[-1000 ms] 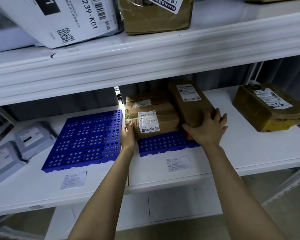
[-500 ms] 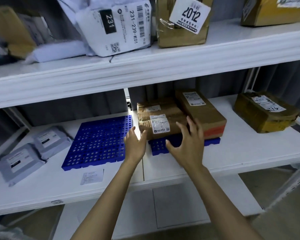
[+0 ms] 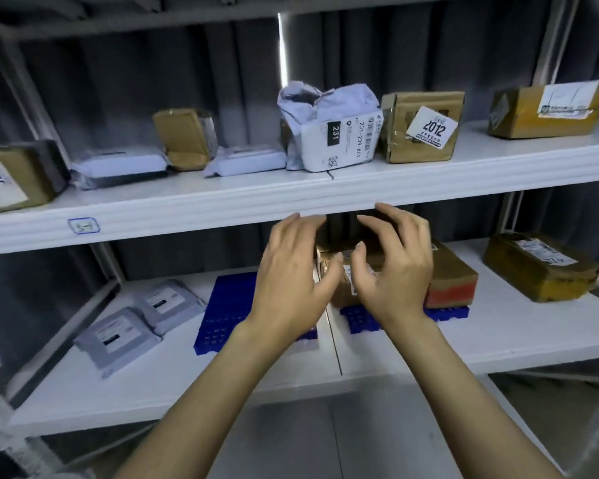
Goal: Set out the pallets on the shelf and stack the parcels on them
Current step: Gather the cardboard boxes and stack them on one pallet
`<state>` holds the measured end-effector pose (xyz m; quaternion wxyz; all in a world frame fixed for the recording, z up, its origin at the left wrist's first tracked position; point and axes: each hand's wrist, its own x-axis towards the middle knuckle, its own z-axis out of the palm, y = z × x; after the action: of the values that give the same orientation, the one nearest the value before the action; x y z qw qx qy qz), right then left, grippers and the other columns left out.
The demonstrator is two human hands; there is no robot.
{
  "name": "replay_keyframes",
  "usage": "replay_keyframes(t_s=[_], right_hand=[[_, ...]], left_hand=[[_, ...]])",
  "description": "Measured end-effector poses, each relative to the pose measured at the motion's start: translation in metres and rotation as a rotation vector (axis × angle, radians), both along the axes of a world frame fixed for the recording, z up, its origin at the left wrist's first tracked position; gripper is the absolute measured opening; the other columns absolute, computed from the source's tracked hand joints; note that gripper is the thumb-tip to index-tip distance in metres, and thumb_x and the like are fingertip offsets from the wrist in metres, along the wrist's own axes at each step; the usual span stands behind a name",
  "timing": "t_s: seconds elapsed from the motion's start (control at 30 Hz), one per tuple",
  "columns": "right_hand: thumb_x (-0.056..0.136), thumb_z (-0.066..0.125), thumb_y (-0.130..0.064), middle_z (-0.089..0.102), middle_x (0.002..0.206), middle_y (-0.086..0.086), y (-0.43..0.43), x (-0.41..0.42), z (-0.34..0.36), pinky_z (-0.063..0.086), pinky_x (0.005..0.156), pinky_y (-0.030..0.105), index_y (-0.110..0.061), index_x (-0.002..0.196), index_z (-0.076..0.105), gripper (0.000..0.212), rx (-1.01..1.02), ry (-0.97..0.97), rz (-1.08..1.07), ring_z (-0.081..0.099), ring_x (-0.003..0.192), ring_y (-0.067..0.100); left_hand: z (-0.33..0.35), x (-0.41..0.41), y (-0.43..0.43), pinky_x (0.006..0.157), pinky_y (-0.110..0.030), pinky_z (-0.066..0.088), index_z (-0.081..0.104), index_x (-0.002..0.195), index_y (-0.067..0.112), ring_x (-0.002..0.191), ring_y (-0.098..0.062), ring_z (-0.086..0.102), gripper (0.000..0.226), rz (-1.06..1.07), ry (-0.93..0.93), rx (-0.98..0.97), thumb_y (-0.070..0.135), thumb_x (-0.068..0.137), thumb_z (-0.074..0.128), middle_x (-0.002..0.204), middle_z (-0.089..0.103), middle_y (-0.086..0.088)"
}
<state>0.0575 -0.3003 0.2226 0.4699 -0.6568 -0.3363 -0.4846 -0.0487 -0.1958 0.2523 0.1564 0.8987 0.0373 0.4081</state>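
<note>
Two blue pallets lie side by side on the lower shelf point(image 3: 516, 340), in the middle of the frame, so setting them out looks done at this level. The right pallet point(image 3: 446, 311) is already loaded. A box with a red strip point(image 3: 453, 274) sits on its right part, and at least one more taped box point(image 3: 336, 250) stands beside it, mostly hidden behind the hands. The left pallet point(image 3: 229, 305) shows only its blue grid, with nothing on the part in view.

The left hand point(image 3: 291, 271) and the right hand point(image 3: 395, 267) are raised close together in the centre of the frame, in front of the loaded pallet and just below the edge of the upper shelf point(image 3: 222, 202). The fingers of both are spread wide and loosely curved, and neither holds anything.

Much seems left to do. Two grey bags point(image 3: 118, 335) lie on the bare board at lower left, just beside the left pallet but not on it. A brown box point(image 3: 540, 267) sits on the bare board at the right of the frame, well apart from the right pallet. Across the upper part of the frame, the upper shelf holds a row of parcels, among them a white bag point(image 3: 329, 133) and a cardboard box point(image 3: 422, 126) with a loose label. No pallet shows under any of them. I judge the task to be less than half done.
</note>
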Motion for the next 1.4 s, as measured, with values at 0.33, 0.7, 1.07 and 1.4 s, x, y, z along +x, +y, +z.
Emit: replay_keyframes(t_s=[0.33, 0.7, 1.07, 1.4], right_hand=[[0.076, 0.063, -0.017, 0.062, 0.117, 0.011, 0.06, -0.041, 0.072, 0.046, 0.087, 0.041, -0.009, 0.105, 0.068, 0.03, -0.156, -0.139, 0.028, 0.053, 0.11, 0.03], [0.071, 0.061, -0.022, 0.062, 0.115, 0.009, 0.149, -0.061, 0.11, 0.046, 0.083, 0.039, -0.013, 0.1, 0.068, 0.031, -0.42, -0.1, 0.117, 0.056, 0.107, 0.031], [0.084, 0.054, -0.028, 0.051, 0.134, 0.003, 0.208, -0.072, 0.136, 0.036, 0.1, 0.035, -0.019, 0.127, 0.057, 0.044, -0.663, -0.056, 0.098, 0.044, 0.121, 0.025], [0.082, 0.053, -0.028, 0.056, 0.128, 0.005, 0.215, -0.039, 0.145, 0.039, 0.094, 0.036, -0.015, 0.117, 0.061, 0.038, -0.705, 0.022, 0.046, 0.046, 0.116, 0.027]], left_hand=[[0.057, -0.053, 0.066, 0.106, -0.038, 0.037, 0.047, 0.131, 0.014, 0.133, -0.019, 0.033, 0.055, 0.155, -0.099, 0.122, 0.044, 0.085, 0.041, 0.131, 0.051, -0.002], [0.076, -0.078, 0.147, 0.108, -0.037, 0.032, 0.045, 0.134, 0.015, 0.136, -0.024, 0.028, 0.062, 0.412, -0.017, 0.153, 0.049, 0.083, 0.035, 0.136, 0.048, -0.002], [0.103, -0.093, 0.243, 0.11, -0.047, 0.024, 0.048, 0.13, 0.013, 0.138, -0.034, 0.024, 0.052, 0.822, -0.078, 0.127, 0.041, 0.086, 0.055, 0.146, 0.038, -0.013], [0.111, -0.095, 0.302, 0.103, -0.063, 0.03, 0.026, 0.145, 0.022, 0.14, -0.046, 0.012, 0.085, 1.03, -0.196, -0.196, 0.037, 0.077, 0.074, 0.157, 0.002, -0.019]])
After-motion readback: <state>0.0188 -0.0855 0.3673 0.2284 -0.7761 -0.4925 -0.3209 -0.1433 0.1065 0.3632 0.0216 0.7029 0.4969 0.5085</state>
